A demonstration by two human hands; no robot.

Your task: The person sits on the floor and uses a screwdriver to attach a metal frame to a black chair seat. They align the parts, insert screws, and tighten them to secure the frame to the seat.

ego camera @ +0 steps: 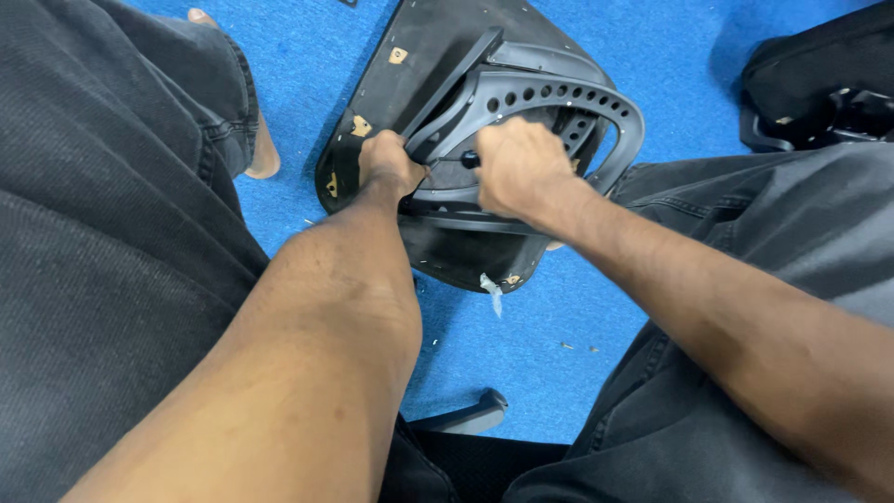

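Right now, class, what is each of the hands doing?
Left hand: closed on the black plastic frame.
Right hand: closed in a fist on the same frame; contents hidden.

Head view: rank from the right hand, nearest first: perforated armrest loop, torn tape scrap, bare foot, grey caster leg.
From the right hand:
1. Perforated armrest loop, right at the knuckles.
2. Torn tape scrap, below, at the seat edge.
3. Bare foot, left.
4. Grey caster leg, bottom centre.
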